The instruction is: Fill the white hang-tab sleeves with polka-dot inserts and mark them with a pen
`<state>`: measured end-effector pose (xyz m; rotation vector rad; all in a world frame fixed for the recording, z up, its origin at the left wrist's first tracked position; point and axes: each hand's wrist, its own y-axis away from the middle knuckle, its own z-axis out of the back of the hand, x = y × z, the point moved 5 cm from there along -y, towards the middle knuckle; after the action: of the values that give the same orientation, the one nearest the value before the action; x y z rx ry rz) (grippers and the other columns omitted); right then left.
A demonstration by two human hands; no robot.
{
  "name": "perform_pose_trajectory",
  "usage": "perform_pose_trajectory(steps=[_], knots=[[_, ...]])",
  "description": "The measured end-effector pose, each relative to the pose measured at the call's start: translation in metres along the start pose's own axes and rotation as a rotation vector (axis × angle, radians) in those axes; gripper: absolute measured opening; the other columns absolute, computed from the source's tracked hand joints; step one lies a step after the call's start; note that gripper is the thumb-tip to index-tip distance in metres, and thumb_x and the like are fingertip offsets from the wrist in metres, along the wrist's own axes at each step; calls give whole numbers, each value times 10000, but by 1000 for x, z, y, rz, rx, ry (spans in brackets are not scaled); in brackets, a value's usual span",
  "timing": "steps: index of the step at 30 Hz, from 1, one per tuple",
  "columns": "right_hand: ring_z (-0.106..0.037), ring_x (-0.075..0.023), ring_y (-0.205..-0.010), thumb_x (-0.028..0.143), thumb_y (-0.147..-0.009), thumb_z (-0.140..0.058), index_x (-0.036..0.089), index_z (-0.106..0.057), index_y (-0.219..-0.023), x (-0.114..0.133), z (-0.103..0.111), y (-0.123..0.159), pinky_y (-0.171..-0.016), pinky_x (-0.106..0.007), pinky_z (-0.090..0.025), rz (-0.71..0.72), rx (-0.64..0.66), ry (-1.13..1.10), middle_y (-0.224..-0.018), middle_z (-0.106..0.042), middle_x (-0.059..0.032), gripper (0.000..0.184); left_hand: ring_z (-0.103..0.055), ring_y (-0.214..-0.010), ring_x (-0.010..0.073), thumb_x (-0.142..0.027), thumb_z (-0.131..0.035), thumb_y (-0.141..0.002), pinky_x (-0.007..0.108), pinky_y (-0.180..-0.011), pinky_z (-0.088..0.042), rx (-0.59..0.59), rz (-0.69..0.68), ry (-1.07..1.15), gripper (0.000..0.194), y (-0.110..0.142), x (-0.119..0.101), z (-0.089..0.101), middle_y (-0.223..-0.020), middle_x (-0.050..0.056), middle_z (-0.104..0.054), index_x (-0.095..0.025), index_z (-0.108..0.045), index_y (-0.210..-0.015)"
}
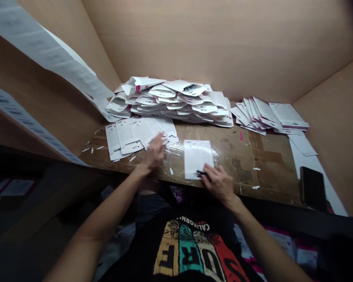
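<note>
One white printed packet [197, 156] lies flat on the brown work surface in front of me. My right hand [219, 181] rests at its lower right corner, closed around a slim black tool [200, 173] whose kind I cannot make out. To the left, my left hand [155, 152] reaches forward, slightly blurred, with fingers stretched out. Its fingertips are at the near edge of a fanned row of white packets [129, 135]; whether they touch is unclear. Behind that row, a big heap of white packets [176, 102] bulges against the back wall.
More packets [260, 113] are stacked at the back right. A dark phone [313, 188] lies by the right front edge, on a white strip. Label strips [53, 51] hang along the left wall. Paper scraps [256, 169] dot the surface. Cardboard-coloured walls [223, 43] enclose three sides.
</note>
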<state>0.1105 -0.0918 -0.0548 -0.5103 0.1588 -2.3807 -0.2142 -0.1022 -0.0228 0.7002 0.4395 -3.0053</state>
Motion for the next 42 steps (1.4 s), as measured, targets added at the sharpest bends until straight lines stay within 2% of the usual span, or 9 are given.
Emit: perform_pose_trajectory(steps=[3, 7, 9, 13, 23, 29, 34, 37, 42], knots=[[-604, -336, -1074, 409, -997, -597, 245, -764, -1160, -54, 35, -9, -855, -452, -533, -139, -90, 41, -1352, -740, -110, 285, -165, -1657, 346, -375, -395, -1093, 610, -1337, -177, 71, 156, -217, 550, -20, 42, 16, -1721, 126, -380, -151, -503, -1584], [-635, -324, -1092, 537, -1029, -528, 206, -739, -1025, -67, 79, -20, -916, -456, -521, -338, -390, -194, -1212, -741, -149, 393, -216, -1645, 342, -433, -412, -1099, 588, -1342, -170, 301, -82, -216, 544, 13, 8, -17, -1707, 95, -411, -245, -506, -1601], [-666, -258, -868, 663, -1027, -497, 216, -702, -965, -53, 72, -23, -751, -373, -536, -483, -414, -499, -958, -732, -102, 495, -267, -1629, 330, -396, -448, -1090, 545, -1335, -233, 308, -194, -174, 508, 39, -26, -35, -1658, 106, -475, -248, -557, -1563], [-523, -146, -478, 819, -869, -647, 232, -620, -885, -11, 18, -37, -445, -267, -414, -641, -130, -1089, -623, -607, 8, 587, -279, -1623, 334, -365, -478, -1081, 527, -1315, -289, 265, -256, -139, 476, 66, -63, -49, -1658, 97, -472, -277, -587, -1536], [-649, -176, -482, 724, -722, -851, 195, -658, -862, 5, -26, -58, -471, -293, -575, -550, 91, -1210, -615, -715, -24, 580, -299, -1615, 344, -390, -479, -1093, 537, -1303, -306, 243, -278, -168, 460, 62, -64, -47, -1693, 69, -438, -284, -597, -1525], [-731, -210, -567, 697, -699, -875, 196, -632, -874, 4, -31, -64, -490, -271, -574, -589, 156, -1222, -680, -769, -65, 584, -330, -1600, 341, -380, -489, -1094, 524, -1284, -344, 226, -303, -206, 450, 62, -66, -46, -1688, 71, -446, -275, -601, -1517], [-720, -200, -575, 596, -748, -866, 192, -642, -850, 4, -31, -69, -475, -244, -498, -558, 375, -1250, -701, -762, -59, 474, -336, -1593, 360, -372, -485, -1092, 530, -1273, -356, 228, -301, -217, 457, 62, -65, -45, -1692, 74, -439, -274, -594, -1525], [-662, -165, -581, 540, -851, -755, 209, -608, -798, 0, -21, -72, -544, -256, -497, -516, 318, -1274, -684, -710, -15, 366, -336, -1596, 342, -363, -473, -1097, 528, -1281, -345, 230, -293, -190, 453, 62, -63, -46, -1689, 61, -445, -292, -584, -1530], [-658, -207, -866, 301, -955, -613, 193, -680, -942, 27, -11, -81, -789, -309, -501, -28, 329, -580, -962, -724, -71, 128, -342, -1595, 313, -263, -454, -1080, 533, -1298, -335, 263, -255, -92, 455, 60, -56, -49, -1689, 49, -449, -247, -583, -1515]])
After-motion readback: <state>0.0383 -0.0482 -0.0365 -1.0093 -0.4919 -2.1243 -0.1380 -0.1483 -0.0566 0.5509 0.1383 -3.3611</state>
